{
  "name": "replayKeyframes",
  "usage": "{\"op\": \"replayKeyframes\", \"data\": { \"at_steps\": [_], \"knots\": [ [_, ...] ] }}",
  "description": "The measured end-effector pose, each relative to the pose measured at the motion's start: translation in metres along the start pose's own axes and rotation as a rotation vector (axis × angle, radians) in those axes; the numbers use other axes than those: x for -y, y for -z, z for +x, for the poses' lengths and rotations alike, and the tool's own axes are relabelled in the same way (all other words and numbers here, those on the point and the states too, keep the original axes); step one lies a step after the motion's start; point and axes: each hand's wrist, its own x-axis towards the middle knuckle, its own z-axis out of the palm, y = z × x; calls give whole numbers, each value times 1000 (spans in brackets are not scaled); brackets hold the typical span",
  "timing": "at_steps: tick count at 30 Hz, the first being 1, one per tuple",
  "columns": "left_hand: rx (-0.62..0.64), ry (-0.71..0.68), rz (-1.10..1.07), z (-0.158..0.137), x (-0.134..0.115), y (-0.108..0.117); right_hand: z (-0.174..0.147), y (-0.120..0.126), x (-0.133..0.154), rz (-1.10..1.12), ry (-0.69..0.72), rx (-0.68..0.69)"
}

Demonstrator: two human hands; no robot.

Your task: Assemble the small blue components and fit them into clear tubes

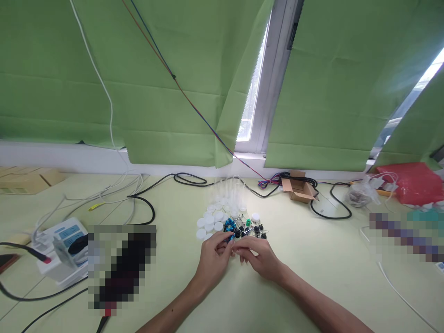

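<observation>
Daylight glare thru window (255, 92); blinds (163, 132) dimmer. Desk (319, 240) fairly bright, soft sheen mid. Patches L & R pixelated.

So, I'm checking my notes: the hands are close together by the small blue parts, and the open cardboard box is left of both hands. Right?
No: the head view shows the open cardboard box to the right of the left hand and right hand, which are close together by the small blue parts.

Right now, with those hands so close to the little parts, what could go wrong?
The left hand is so near the blue parts that it might knock them. The round white pieces are bunched together, so a bump could scatter several. Black parts lie close by the blue ones, so they might get mixed.
</observation>
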Motion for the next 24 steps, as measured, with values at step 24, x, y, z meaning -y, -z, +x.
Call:
{"op": "replayKeyframes", "data": {
  "at_steps": [24],
  "knots": [
    [26,-22,5,-3,-1,-2,-2,0,-5,-161,-33,-54]
  ]
}}
